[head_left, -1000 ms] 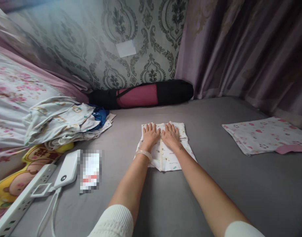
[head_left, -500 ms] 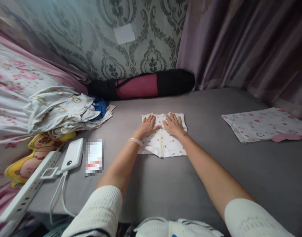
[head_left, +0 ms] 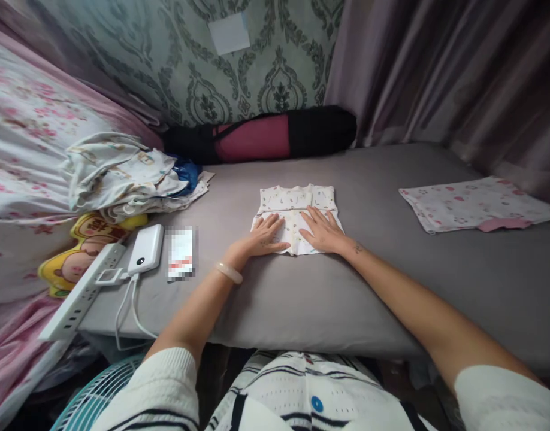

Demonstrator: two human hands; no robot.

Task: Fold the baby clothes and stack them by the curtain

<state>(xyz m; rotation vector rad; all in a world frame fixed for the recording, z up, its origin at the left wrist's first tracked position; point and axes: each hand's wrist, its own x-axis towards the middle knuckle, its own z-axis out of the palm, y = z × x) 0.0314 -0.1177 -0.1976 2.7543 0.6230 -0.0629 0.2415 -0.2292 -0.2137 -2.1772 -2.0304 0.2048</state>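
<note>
A small white baby shirt with a tiny print lies folded on the grey bed sheet, its button strip running down the middle. My left hand rests flat on the near left part of the shirt, fingers spread. On the near right part lies my right hand, palm down, with its fingers stretched out. Neither hand grips the cloth. Under the palms the near corners of the shirt are partly hidden.
Folded white cloth with pink print lies at the right. Left are a heap of clothes, a white power bank with cables, a power strip and a blurred packet. A black and maroon long bag lies along the wall.
Both hands have slid toward me over the shirt, from its far part to its near part. The shirt's near edge now looks flatter. The camera view has tilted downward.
</note>
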